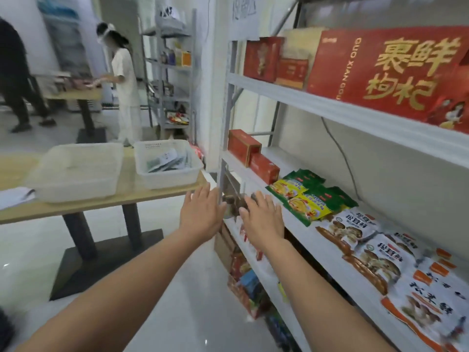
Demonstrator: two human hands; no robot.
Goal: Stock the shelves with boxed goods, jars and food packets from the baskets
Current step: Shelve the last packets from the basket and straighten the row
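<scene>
Left hand and right hand flank a blurred, glassy jar at the end of the white metal shelf. Each grip is apart, fingers straight (contact unclear). Best to seat the jar well behind the lip, 2 palms steadying it.

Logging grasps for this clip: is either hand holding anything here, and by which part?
Cannot be told. The left hand and right hand are open, flanking a blurred greyish object at the shelf edge; contact is unclear.

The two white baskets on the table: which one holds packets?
The basket nearer the shelf; grey-green packets lie in it, while the other basket looks empty.
</scene>
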